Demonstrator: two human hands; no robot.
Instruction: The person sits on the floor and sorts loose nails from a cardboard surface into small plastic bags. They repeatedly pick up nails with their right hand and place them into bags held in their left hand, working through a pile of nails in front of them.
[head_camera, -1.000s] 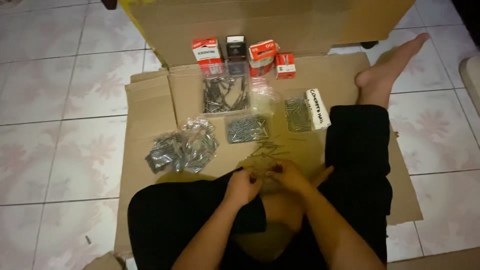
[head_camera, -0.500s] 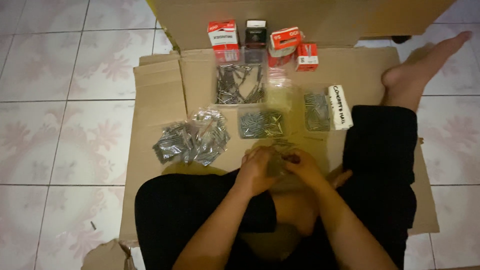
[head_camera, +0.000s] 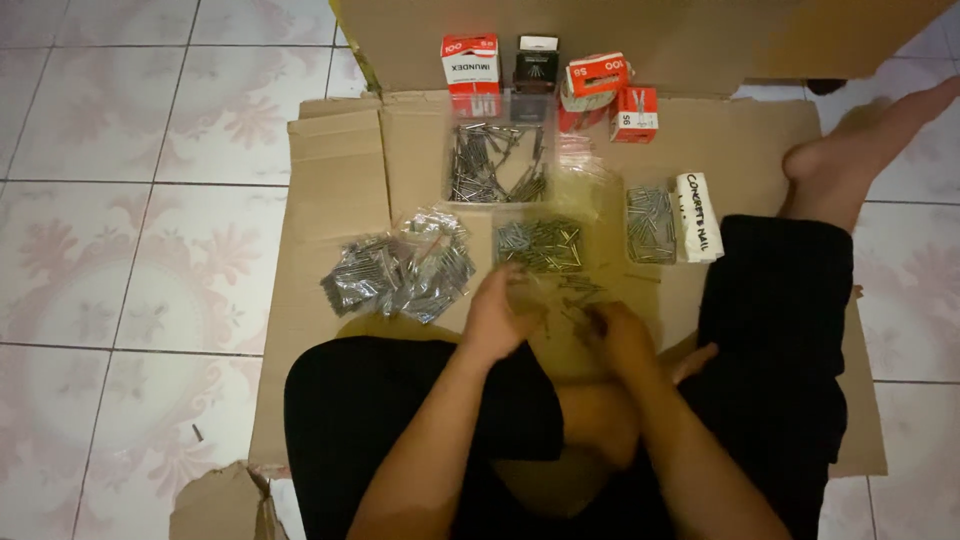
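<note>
Both hands (head_camera: 505, 310) (head_camera: 620, 335) rest on loose nails (head_camera: 575, 300).

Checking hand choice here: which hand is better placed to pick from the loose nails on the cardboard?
Probably the right hand: it rests directly on the loose nails, while the left hand sits at their left edge.

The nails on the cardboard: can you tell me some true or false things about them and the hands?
1. Both hands, left hand and right hand, are over the loose nails. True.
2. The small boxes are blue. False: red and white, one dark.
3. The clear bags of nails lie beside the left hand. True.
4. The cardboard lies on grass. False: on floor tiles.
</note>
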